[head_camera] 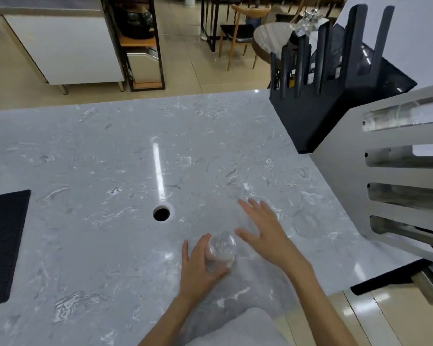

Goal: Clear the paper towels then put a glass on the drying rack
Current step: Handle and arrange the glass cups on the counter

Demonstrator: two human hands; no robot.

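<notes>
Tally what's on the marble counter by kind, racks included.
Clear glass, held in the left hand: 1
Black slotted rack: 1
Silver slotted rack: 1
Black mat: 1
Paper towels: 0 visible
Total: 4

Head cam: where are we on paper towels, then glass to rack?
Done, it seems: no paper towels show on the marble counter. In hand: the left hand holds the clear glass in its grip, just above or on the counter; the right hand hovers open beside it. Left: the glass has not reached the slotted drying rack at the right.
</notes>
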